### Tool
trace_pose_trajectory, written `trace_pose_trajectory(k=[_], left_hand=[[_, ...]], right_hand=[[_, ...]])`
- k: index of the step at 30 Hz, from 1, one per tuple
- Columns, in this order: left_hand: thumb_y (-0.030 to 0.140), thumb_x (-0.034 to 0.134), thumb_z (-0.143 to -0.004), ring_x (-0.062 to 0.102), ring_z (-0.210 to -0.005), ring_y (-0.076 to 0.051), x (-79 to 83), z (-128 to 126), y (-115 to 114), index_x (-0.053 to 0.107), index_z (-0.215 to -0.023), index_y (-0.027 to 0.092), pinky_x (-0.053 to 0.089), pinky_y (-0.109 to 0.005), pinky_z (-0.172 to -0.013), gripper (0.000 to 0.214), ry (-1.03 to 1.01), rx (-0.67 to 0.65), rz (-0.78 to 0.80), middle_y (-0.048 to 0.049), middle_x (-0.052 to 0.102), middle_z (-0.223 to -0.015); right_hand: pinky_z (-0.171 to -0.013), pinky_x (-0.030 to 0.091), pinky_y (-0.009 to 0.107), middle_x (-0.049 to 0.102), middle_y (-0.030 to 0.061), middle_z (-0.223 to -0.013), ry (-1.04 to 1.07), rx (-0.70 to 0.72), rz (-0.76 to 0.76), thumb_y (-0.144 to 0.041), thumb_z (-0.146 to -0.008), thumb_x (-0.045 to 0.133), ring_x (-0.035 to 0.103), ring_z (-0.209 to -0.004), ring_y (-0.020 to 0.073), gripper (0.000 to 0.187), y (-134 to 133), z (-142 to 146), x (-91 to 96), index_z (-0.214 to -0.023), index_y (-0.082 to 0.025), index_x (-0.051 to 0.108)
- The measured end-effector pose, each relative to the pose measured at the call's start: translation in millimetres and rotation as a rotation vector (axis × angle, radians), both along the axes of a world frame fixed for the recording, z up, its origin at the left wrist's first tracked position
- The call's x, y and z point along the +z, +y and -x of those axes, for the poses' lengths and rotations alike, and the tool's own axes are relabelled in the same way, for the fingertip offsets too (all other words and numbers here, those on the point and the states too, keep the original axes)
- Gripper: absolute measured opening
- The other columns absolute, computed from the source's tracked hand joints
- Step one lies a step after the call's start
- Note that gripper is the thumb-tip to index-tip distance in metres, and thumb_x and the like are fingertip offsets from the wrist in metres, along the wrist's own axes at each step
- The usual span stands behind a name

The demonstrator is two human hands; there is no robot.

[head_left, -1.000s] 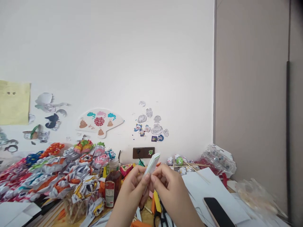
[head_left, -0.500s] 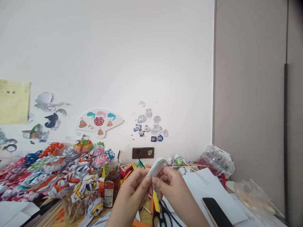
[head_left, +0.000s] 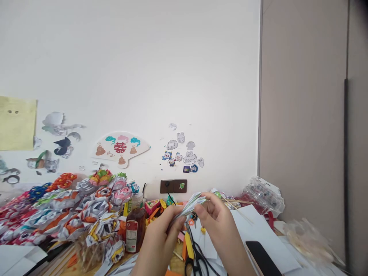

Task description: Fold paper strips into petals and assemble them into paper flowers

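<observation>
L hand [head_left: 161,234] pinches the lower end of a folded paper [head_left: 191,205]. R hand [head_left: 220,226] grips the upper end w/ fingertips, so it's held btwn both, tilted up to the right, clear of the desk. Paper looks already creased into several flat layers but not shaped like the paper flowers [head_left: 71,211] heaped at left, so prob. partway. Scissors [head_left: 195,257] and sticks [head_left: 232,203] lie untouched; bottle [head_left: 136,226] just left of L hand.

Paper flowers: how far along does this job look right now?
Done: a big pile of paper flowers lies at the left. In hand: left hand and right hand pinch one folded paper between them. Likely left: loose coloured strips and wooden sticks lie nearby.
</observation>
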State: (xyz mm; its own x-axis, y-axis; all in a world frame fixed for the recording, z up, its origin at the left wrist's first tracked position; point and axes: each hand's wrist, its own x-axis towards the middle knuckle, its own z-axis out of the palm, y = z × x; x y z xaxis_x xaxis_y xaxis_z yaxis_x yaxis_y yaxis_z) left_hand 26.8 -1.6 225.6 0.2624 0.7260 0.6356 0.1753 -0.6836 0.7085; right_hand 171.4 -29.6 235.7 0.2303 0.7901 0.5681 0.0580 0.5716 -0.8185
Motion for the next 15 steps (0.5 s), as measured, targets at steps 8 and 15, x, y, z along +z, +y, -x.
trace_pose_trajectory(k=[8, 15], left_hand=[[0.034, 0.048, -0.088, 0.063, -0.068, -0.016, -2.5, -1.5, 3.0, 0.066, -0.093, 0.023, 0.049, -0.019, -0.06, 0.021, 0.1, 0.018, -0.064, -0.0005, 0.07, -0.078], [0.034, 0.051, -0.087, 0.06, -0.066, -0.016, -0.9, -0.5, 1.5, 0.066, -0.092, 0.023, 0.047, -0.02, -0.059, 0.019, 0.059, -0.042, 0.01, 0.0, 0.068, -0.076]], right_hand=[[-0.042, 0.022, 0.019, 0.048, -0.0046, -0.06, 0.157, 0.06, 0.043, -0.066, -0.069, 0.069, 0.034, -0.048, 0.0075, 0.054, 2.4, 2.6, 5.5, -0.089, -0.017, 0.058], [-0.048, 0.03, 0.021, 0.045, -0.0057, -0.06, 0.093, 0.105, -0.031, -0.054, -0.081, 0.062, 0.037, -0.052, 0.0103, 0.039, 4.2, -0.9, 0.8, -0.095, -0.019, 0.054]])
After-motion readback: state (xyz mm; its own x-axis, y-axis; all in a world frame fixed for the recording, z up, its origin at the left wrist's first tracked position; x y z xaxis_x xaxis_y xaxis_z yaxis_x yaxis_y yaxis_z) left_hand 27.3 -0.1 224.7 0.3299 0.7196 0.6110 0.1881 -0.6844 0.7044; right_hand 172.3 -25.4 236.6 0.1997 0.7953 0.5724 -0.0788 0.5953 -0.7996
